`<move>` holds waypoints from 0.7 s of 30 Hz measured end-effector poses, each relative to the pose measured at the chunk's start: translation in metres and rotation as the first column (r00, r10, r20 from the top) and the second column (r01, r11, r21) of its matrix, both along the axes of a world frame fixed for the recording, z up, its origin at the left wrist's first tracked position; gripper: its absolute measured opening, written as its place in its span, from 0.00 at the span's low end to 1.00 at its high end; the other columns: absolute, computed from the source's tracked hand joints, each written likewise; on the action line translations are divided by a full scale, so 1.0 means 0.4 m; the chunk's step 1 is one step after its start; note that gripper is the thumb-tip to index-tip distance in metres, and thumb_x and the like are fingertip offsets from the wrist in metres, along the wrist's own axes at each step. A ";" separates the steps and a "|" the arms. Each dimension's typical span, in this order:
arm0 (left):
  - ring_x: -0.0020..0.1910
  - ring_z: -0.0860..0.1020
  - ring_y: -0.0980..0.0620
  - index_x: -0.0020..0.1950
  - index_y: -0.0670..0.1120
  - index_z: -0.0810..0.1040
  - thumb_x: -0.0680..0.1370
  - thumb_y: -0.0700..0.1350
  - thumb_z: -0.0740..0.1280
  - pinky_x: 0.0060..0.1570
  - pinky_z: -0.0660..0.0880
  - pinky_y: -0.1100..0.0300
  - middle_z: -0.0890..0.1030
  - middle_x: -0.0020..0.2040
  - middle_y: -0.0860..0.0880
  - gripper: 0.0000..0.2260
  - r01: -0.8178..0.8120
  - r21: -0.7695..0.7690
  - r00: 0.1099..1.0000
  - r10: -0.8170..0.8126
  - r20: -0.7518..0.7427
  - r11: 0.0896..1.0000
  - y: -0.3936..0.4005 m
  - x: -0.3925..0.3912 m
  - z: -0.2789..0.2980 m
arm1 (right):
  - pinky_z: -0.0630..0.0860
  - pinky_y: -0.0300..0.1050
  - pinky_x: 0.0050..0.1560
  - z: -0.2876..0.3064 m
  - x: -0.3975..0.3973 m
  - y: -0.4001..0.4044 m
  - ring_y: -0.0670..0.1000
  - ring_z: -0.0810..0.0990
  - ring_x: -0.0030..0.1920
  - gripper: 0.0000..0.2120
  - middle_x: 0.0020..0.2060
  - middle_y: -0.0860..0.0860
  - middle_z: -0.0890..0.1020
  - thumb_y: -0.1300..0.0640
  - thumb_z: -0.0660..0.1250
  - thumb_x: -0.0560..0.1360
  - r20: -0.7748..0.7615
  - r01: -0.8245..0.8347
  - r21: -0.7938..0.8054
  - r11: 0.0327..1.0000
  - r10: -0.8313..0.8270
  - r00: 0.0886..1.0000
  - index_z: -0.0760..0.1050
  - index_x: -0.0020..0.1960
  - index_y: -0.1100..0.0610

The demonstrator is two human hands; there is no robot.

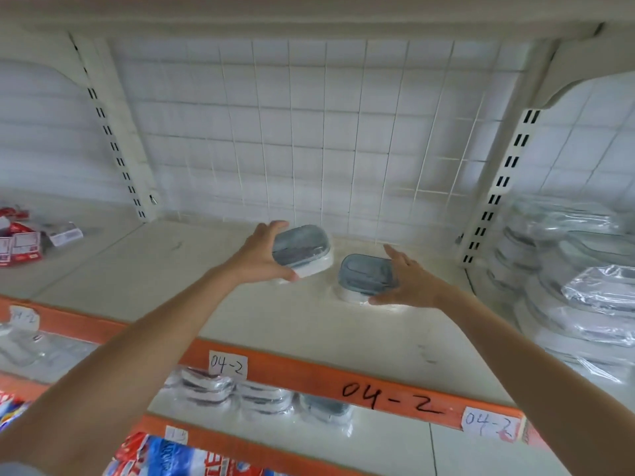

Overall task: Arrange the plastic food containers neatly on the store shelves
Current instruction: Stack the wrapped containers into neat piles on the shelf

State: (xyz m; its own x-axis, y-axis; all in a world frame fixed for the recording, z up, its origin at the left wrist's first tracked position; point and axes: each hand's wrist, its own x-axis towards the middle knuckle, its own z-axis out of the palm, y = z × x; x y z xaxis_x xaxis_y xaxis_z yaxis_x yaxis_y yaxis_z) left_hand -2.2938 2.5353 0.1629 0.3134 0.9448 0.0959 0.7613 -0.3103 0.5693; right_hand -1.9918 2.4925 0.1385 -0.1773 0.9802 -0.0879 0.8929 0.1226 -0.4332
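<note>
L hand (263,254) grips tilted container (302,250), R hand (407,281) fingers straight against 2nd container (364,274), on shelf (206,280)

Red-and-white packets (19,240) lie left; paper label (227,365) reads 04-2

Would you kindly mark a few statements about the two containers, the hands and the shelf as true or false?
1. The left hand grips the left container. True.
2. The right container is stacked on the left one. False: it sits beside it on the shelf.
3. Both containers have grey lids. True.
4. The shelf edge label reads 07-5. False: it reads 04-2.
5. The right hand hangs clear of the shelf. False: it reaches the right container.
</note>
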 end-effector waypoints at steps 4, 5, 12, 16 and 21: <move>0.68 0.63 0.49 0.73 0.48 0.56 0.61 0.52 0.80 0.67 0.64 0.53 0.62 0.68 0.48 0.47 0.167 0.057 0.982 -0.171 0.078 0.984 0.030 0.147 0.032 | 0.52 0.53 0.75 0.086 0.004 -0.009 0.53 0.49 0.76 0.56 0.76 0.49 0.48 0.40 0.74 0.64 -0.154 0.006 0.103 0.995 0.010 0.988 0.39 0.77 0.50; 0.69 0.63 0.49 0.73 0.48 0.56 0.62 0.52 0.80 0.68 0.64 0.53 0.63 0.69 0.48 0.47 0.218 0.043 0.974 -0.221 0.057 0.975 0.032 0.181 0.030 | 0.52 0.52 0.75 0.103 0.003 -0.012 0.52 0.49 0.76 0.54 0.76 0.49 0.48 0.42 0.74 0.66 -0.150 -0.014 0.128 0.992 0.033 0.988 0.41 0.77 0.49; 0.73 0.55 0.49 0.77 0.48 0.51 0.65 0.51 0.79 0.72 0.59 0.52 0.56 0.72 0.47 0.49 0.355 -0.089 0.935 -0.353 0.034 0.931 0.045 0.242 -0.014 | 0.64 0.46 0.66 0.114 0.019 -0.022 0.54 0.67 0.66 0.34 0.70 0.51 0.64 0.47 0.70 0.72 0.016 -0.011 0.099 0.995 0.010 1.000 0.61 0.74 0.51; 0.67 0.64 0.49 0.75 0.48 0.55 0.62 0.50 0.81 0.63 0.67 0.58 0.63 0.67 0.47 0.50 0.369 -0.089 0.926 -0.358 0.117 0.925 0.049 0.222 -0.036 | 0.66 0.48 0.67 0.117 0.017 -0.017 0.54 0.69 0.65 0.32 0.67 0.52 0.67 0.48 0.71 0.72 0.013 -0.006 0.114 0.994 0.004 1.000 0.65 0.72 0.52; 0.59 0.72 0.53 0.76 0.51 0.55 0.64 0.48 0.80 0.57 0.71 0.59 0.70 0.63 0.54 0.48 0.339 -0.050 0.924 -0.322 0.207 0.940 0.045 0.272 -0.056 | 0.62 0.55 0.69 0.127 0.037 -0.011 0.56 0.61 0.69 0.29 0.70 0.53 0.65 0.44 0.68 0.73 0.288 0.002 0.143 0.990 -0.043 0.957 0.65 0.71 0.50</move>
